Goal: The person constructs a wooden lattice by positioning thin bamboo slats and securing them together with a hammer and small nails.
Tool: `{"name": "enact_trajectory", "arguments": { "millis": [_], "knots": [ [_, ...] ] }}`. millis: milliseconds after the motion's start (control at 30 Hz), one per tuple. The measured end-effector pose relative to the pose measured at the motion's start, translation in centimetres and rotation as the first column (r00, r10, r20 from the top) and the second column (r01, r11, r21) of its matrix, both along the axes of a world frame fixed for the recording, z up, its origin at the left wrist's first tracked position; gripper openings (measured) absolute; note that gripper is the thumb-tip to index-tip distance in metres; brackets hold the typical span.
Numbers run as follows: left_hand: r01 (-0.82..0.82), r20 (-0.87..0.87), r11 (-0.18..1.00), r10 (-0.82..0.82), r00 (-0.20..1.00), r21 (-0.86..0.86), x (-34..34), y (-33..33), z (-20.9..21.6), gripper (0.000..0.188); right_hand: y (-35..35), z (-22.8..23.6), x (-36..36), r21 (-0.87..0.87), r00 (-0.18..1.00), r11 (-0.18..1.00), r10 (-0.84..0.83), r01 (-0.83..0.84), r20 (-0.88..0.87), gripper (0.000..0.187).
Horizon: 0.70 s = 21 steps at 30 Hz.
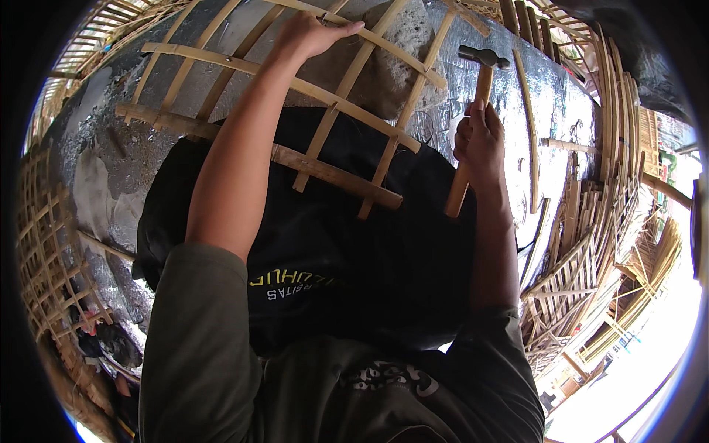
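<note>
From the head view, my left hand (314,33) is stretched out far ahead of me, palm down and fingers spread flat over a thin strip of the bamboo lattice (325,125), pressing it so the strips stay put where they cross. My right hand (478,140) is nearer to me and off to the right of the left one, closed tight around the wooden handle of a hammer (473,125), gripped about midway so the steel head stands above my fist, raised clear of the lattice and not touching anything. The lattice lies between my 2 hands and runs back toward my body, resting over a black cloth (332,251) with printed lettering, which sits below both forearms. Beyond my left hand and under the lattice is a silvery foil sheet (111,140), crinkled, serving as the work surface here. To the right of my hammer hand lie stacks of bamboo slats (591,221), well apart from it, and to the left of my left arm sits another woven bamboo panel (55,251).
</note>
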<state>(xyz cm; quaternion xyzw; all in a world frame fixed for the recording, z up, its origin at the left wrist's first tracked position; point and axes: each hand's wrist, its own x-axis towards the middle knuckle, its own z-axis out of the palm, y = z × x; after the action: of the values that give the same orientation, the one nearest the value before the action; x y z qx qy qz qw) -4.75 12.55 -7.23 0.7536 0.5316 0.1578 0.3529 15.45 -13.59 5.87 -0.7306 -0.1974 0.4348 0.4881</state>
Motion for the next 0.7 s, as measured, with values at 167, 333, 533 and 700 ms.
{"name": "enact_trajectory", "arguments": {
  "millis": [167,333,533,700],
  "knots": [
    [-0.027,0.039,0.998,0.025,0.999,0.059,-0.9,0.2,-0.7,0.085,-0.1,-0.7,-0.2,-0.205,0.977,0.96,0.208,-0.193,0.054,0.028],
    [-0.13,0.094,0.966,0.111,0.989,0.225,-0.3,-0.8,-0.7,0.097,0.6,0.0,-1.3,-0.093,0.995,0.995,0.047,-0.038,0.093,0.027],
    [-0.111,0.047,0.988,0.117,0.992,-0.106,-0.1,-1.0,2.5,0.131,0.3,-0.3,-0.4,-0.25,0.948,0.954,0.222,-0.163,0.228,0.028],
    [-0.075,0.058,0.996,0.078,0.995,-0.053,-0.3,-0.8,1.9,0.126,0.5,-0.4,-0.4,-0.145,0.978,0.988,0.087,-0.06,0.188,0.028]
  ]
}}
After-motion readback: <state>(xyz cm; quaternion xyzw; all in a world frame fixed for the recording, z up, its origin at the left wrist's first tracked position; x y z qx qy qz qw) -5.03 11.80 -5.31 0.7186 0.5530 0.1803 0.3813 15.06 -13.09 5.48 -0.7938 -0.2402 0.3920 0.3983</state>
